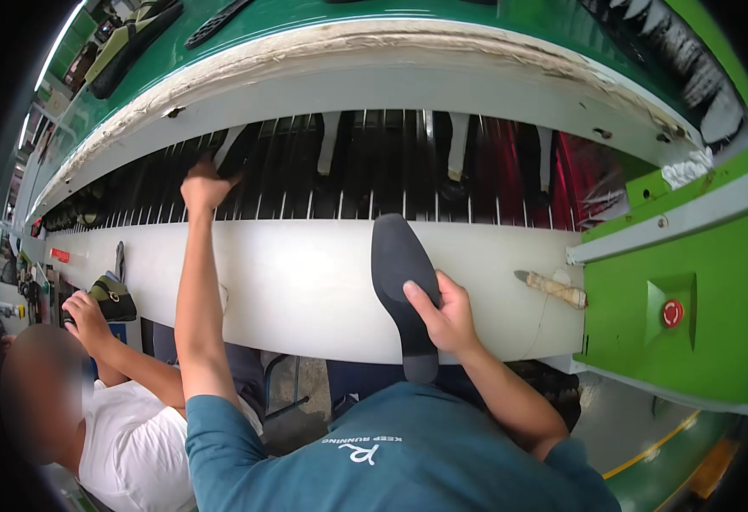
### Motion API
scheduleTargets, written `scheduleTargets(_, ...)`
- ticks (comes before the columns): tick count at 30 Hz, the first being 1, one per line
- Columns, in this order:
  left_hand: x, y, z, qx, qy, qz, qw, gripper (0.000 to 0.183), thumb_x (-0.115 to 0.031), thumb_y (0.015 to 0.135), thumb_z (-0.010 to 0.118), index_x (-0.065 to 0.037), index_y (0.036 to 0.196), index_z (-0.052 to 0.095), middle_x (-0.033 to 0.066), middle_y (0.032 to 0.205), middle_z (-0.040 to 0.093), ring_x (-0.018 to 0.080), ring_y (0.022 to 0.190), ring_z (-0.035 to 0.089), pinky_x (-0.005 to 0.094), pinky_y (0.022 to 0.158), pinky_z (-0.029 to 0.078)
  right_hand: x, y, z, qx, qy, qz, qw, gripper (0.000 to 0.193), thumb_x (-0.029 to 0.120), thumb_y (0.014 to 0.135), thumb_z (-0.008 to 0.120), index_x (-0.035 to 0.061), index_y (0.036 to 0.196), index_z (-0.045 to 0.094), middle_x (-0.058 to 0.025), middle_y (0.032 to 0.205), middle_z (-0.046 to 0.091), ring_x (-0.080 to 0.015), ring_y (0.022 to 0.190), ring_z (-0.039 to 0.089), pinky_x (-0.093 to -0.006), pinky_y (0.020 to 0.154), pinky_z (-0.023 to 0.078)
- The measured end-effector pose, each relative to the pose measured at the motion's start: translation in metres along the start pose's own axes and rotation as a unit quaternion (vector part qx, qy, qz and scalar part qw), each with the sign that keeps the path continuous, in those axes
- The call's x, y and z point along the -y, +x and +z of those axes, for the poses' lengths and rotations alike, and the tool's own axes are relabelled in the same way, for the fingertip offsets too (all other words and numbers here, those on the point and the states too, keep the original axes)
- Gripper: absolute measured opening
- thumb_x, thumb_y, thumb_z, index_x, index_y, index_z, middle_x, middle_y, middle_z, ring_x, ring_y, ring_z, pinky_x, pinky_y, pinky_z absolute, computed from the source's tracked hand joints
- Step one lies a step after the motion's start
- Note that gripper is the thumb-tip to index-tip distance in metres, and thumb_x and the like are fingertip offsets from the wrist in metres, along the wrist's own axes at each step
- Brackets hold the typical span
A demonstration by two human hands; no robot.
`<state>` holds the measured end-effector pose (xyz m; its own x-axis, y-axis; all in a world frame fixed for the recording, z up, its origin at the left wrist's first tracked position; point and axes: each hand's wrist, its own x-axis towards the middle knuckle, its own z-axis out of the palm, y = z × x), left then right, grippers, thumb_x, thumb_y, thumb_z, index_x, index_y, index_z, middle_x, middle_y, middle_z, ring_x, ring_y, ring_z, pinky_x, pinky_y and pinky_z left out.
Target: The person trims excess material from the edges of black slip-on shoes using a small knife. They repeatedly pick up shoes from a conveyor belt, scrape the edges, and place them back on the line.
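My right hand (pixel 449 317) grips a black shoe sole (pixel 401 264) by its narrow waist, thumb on the face. The broad end points away over the white ledge, and the heel end hangs at its near edge. My left hand (pixel 207 188) reaches over the dark slatted conveyor (pixel 284 171), its thumb spread from the fingers. Its fingers are at the near end of a dark piece with a pale strip (pixel 236 147). The fingertips are partly hidden, so I cannot tell whether they grip it.
Similar dark-and-pale pieces (pixel 327 145) lie farther right on the conveyor. On the white ledge (pixel 297 282) rests a knife-like tool with a wrapped handle (pixel 558 288). A red stop button (pixel 672 313) sits on the green panel. At left, a co-worker's hand (pixel 88 320) is beside a green-and-black shoe (pixel 113 297).
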<state>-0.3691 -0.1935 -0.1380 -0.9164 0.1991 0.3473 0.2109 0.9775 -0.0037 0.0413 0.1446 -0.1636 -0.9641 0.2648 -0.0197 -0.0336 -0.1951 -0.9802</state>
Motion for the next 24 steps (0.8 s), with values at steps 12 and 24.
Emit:
scheduleTargets(12, -0.190, -0.166, -0.157, 0.043, -0.236, 0.308, 0.921, 0.106, -0.035, 0.069, 0.101, -0.006, 0.157, 0.052, 0.0228, 0.159, 0.058, 0.0424, 0.141, 0.060, 0.0480, 0.115, 0.052, -0.003, 0.000, 0.000, -0.090, 0.091, -0.048, 0.991, 0.024, 0.026, 0.112, 0.072, 0.0025, 0.108, 0.072, 0.0047, 0.095, 0.070, -0.0021, 0.084, 0.058, -0.0226, 0.075, 0.049)
scheduleTargets(24, -0.244, -0.201, -0.177, 0.210, -0.594, 0.202, 0.750, 0.069, -0.025, 0.085, 0.093, 0.003, 0.139, 0.061, 0.0106, 0.115, 0.074, 0.0193, 0.103, 0.071, 0.0343, 0.092, 0.058, 0.009, -0.047, -0.050, -0.217, 0.162, -0.108, 0.957, 0.022, 0.021, 0.113, 0.069, 0.0011, 0.123, 0.073, -0.0010, 0.113, 0.076, -0.0062, 0.098, 0.067, -0.0253, 0.088, 0.054)
